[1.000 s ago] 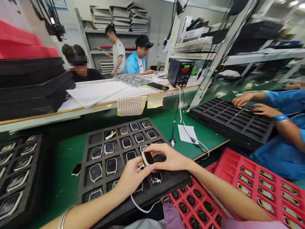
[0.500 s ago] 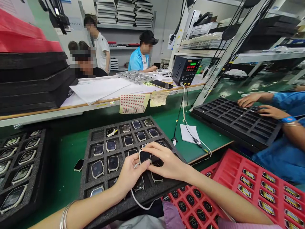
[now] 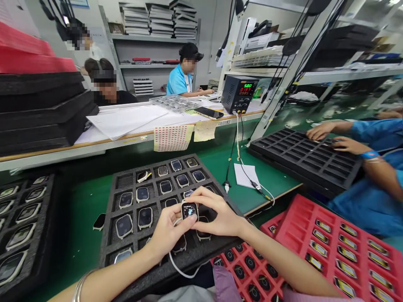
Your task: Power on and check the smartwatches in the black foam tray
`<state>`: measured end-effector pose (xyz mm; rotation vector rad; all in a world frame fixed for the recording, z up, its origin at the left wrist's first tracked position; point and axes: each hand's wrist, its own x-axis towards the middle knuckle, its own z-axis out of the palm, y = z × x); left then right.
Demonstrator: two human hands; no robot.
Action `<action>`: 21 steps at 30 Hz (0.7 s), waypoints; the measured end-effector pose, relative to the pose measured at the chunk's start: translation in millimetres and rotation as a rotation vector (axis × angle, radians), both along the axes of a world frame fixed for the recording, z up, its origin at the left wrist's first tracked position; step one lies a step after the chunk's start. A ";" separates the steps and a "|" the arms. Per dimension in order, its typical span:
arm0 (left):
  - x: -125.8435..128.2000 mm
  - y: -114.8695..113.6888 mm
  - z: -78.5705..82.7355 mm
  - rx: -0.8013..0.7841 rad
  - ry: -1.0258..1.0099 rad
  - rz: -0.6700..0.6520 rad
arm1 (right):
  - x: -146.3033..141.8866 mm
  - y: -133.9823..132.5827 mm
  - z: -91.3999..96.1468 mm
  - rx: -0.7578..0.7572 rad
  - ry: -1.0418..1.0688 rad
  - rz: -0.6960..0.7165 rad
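Observation:
Both my hands hold one smartwatch body [image 3: 189,210] above a black foam tray [image 3: 124,179]. Its screen is lit and faces up. My left hand [image 3: 166,232] grips it from below and the left, and a white cable [image 3: 181,271] runs from under that hand toward me. My right hand [image 3: 217,212] pinches the watch from the right and top. Several more watch bodies with dark screens lie in the tray's pockets around my hands.
A red tray [image 3: 292,218] of small parts lies at the lower right, a second black tray [image 3: 19,218] of watches at the left. A person in blue works over an empty black tray [image 3: 302,155] on the right. A power supply [image 3: 238,94] and stacked trays [image 3: 40,105] stand behind.
The watch in my hands turned from edge-on to face-up, and its screen has lit. Both hands stayed over the same spot on the tray.

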<state>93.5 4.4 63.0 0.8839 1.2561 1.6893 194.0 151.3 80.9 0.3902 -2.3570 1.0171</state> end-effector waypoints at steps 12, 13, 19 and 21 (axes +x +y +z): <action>2.1 -3.7 -3.3 -0.026 0.139 0.030 | 6.0 0.9 -7.0 0.065 0.064 0.032; 2.3 -3.9 -3.4 -0.029 0.141 0.023 | 6.5 1.3 -7.1 0.065 0.066 0.036; 1.3 -3.7 -3.5 -0.037 0.132 -0.021 | 8.6 0.8 -10.7 0.072 0.044 0.015; 1.1 -2.3 -4.9 -0.043 0.131 -0.020 | 10.4 -1.0 -7.3 0.089 0.007 -0.008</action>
